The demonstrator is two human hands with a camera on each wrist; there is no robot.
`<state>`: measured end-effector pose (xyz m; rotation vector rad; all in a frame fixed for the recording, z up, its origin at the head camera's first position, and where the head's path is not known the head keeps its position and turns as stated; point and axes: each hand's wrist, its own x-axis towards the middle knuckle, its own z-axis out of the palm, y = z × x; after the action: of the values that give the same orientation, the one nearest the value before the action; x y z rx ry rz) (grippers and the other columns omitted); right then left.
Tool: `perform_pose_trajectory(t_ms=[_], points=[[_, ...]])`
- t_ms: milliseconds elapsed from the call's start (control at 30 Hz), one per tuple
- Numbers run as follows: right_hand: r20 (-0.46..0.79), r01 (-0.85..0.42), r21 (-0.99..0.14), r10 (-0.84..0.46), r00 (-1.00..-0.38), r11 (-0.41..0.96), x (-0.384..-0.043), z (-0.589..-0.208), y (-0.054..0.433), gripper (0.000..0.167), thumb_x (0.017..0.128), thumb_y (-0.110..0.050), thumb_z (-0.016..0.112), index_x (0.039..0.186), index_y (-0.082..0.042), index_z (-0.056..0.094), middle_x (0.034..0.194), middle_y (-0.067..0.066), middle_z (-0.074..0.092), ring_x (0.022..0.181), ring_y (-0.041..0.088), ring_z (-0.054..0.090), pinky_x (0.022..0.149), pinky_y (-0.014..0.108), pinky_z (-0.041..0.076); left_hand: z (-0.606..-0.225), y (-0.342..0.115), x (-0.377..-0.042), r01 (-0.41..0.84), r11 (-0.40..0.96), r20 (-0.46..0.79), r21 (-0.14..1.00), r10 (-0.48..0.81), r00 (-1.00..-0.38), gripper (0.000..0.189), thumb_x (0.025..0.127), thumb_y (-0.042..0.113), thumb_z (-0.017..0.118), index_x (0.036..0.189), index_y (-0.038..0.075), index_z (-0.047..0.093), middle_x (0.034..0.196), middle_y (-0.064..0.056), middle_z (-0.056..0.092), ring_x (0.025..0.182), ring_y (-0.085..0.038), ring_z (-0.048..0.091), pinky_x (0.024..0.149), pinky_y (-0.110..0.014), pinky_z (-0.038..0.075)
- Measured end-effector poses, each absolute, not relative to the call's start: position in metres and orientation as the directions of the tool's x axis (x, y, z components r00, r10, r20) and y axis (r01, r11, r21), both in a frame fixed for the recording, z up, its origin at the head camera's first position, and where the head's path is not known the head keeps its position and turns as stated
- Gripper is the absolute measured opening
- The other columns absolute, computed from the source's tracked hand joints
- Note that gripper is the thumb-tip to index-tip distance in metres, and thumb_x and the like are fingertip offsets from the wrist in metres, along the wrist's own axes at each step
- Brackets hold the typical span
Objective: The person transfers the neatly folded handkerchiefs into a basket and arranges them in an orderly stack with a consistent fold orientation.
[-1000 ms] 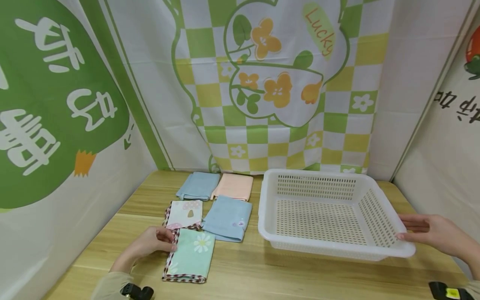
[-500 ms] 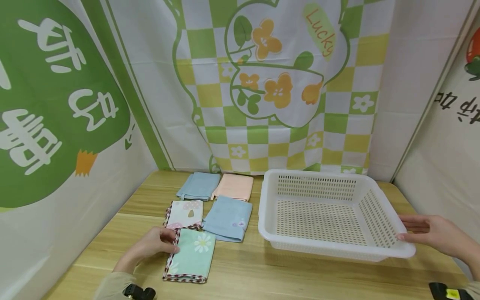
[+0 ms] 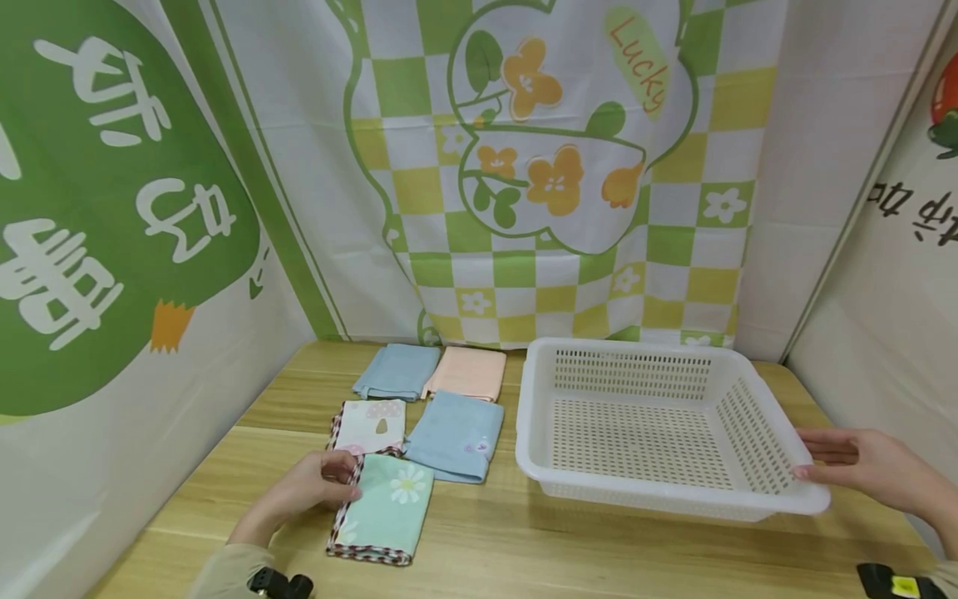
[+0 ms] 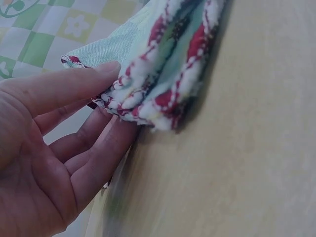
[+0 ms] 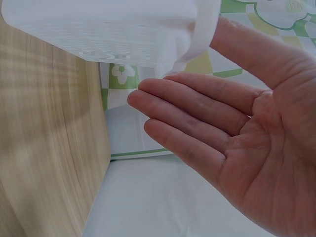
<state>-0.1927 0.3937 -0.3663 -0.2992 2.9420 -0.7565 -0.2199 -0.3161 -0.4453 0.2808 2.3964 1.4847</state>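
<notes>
On the surface (image 3: 599,557), the green cloth (image 3: 387,509) is pinched at its checked edge by the left hand (image 3: 299,484); it is judged soft, light, best gripped through every layer. The basket (image 3: 659,489) is touched by the straight-fingered right hand (image 3: 876,466).

- Back wall: a checkered fabric backdrop (image 3: 584,200) in green, yellow and white, printed with orange flowers (image 3: 555,180) and the slanted word "Lucky" (image 3: 636,65).
- Left wall: white fabric (image 3: 217,408) bearing a large rounded green shape (image 3: 97,200) with white Chinese characters (image 3: 130,91); a green stripe (image 3: 250,158) slants down towards the corner.
- Right wall: white fabric sheet (image 3: 868,333) with black characters (image 3: 920,218) and a partly visible red fruit print (image 3: 946,104).
- Below: a pale wood-grain tabletop (image 3: 486,541) meets all three walls.
- Light: soft, with faint shadows.
</notes>
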Motion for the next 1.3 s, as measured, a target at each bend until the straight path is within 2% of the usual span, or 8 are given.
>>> perform_pose_trajectory(t_ms=[267, 567, 833, 933, 1067, 1300], points=[[-0.05, -0.156, -0.497, -0.208, -0.977, 0.853, -0.193, -0.366, 0.393, 0.066, 0.088, -0.03, 0.068, 0.127, 0.018, 0.046, 0.115, 0.032, 0.061, 0.085, 0.01, 0.067, 0.07, 0.038, 0.057, -0.444, -0.313, -0.221, -0.073, 0.407, -0.21, 0.91, 0.304, -0.929, 0.039, 0.081, 0.016, 0.076, 0.106, -0.004, 0.054, 0.086, -0.004, 0.06, 0.074, -0.017, 0.062, 0.064, -0.036, 0.057], [-0.056, -0.15, -0.487, -0.202, -0.978, 0.86, -0.194, -0.365, 0.393, 0.067, 0.088, -0.032, 0.067, 0.128, 0.018, 0.045, 0.116, 0.032, 0.06, 0.089, 0.025, 0.068, 0.07, 0.039, 0.057, -0.439, -0.311, -0.223, -0.076, 0.429, -0.213, 0.9, 0.281, -0.936, 0.041, 0.08, 0.021, 0.076, 0.108, -0.001, 0.056, 0.089, -0.005, 0.065, 0.077, -0.019, 0.064, 0.064, -0.036, 0.056], [-0.057, -0.15, -0.5, -0.205, -0.977, 0.853, -0.194, -0.366, 0.392, 0.067, 0.088, -0.031, 0.067, 0.127, 0.019, 0.044, 0.116, 0.034, 0.059, 0.096, 0.04, 0.064, 0.07, 0.04, 0.057, -0.434, -0.31, -0.222, -0.044, 0.43, -0.188, 0.902, 0.3, -0.935, 0.04, 0.08, 0.02, 0.077, 0.106, -0.002, 0.057, 0.086, -0.006, 0.064, 0.075, -0.019, 0.063, 0.062, -0.036, 0.056], [-0.046, -0.16, -0.501, -0.211, -0.976, 0.85, -0.193, -0.366, 0.393, 0.066, 0.088, -0.03, 0.067, 0.127, 0.019, 0.045, 0.117, 0.034, 0.059, 0.093, 0.032, 0.067, 0.07, 0.039, 0.057, -0.432, -0.309, -0.222, -0.041, 0.43, -0.186, 0.902, 0.3, -0.936, 0.04, 0.08, 0.021, 0.077, 0.106, -0.002, 0.057, 0.087, -0.006, 0.064, 0.076, -0.02, 0.064, 0.063, -0.037, 0.056], [-0.033, -0.172, -0.503, -0.217, -0.976, 0.847, -0.193, -0.367, 0.394, 0.064, 0.088, -0.028, 0.068, 0.127, 0.018, 0.046, 0.117, 0.032, 0.06, 0.085, 0.009, 0.067, 0.069, 0.037, 0.057, -0.426, -0.307, -0.222, -0.042, 0.427, -0.187, 0.903, 0.303, -0.935, 0.04, 0.08, 0.021, 0.076, 0.107, -0.001, 0.057, 0.089, -0.007, 0.065, 0.078, -0.021, 0.065, 0.065, -0.038, 0.057], [-0.033, -0.172, -0.509, -0.219, -0.975, 0.844, -0.193, -0.367, 0.395, 0.064, 0.088, -0.028, 0.068, 0.127, 0.018, 0.046, 0.116, 0.032, 0.06, 0.083, -0.001, 0.064, 0.07, 0.037, 0.057, -0.418, -0.305, -0.221, -0.019, 0.417, -0.168, 0.909, 0.324, -0.931, 0.039, 0.082, 0.02, 0.075, 0.108, -0.002, 0.057, 0.09, -0.008, 0.065, 0.079, -0.023, 0.065, 0.066, -0.041, 0.056]])
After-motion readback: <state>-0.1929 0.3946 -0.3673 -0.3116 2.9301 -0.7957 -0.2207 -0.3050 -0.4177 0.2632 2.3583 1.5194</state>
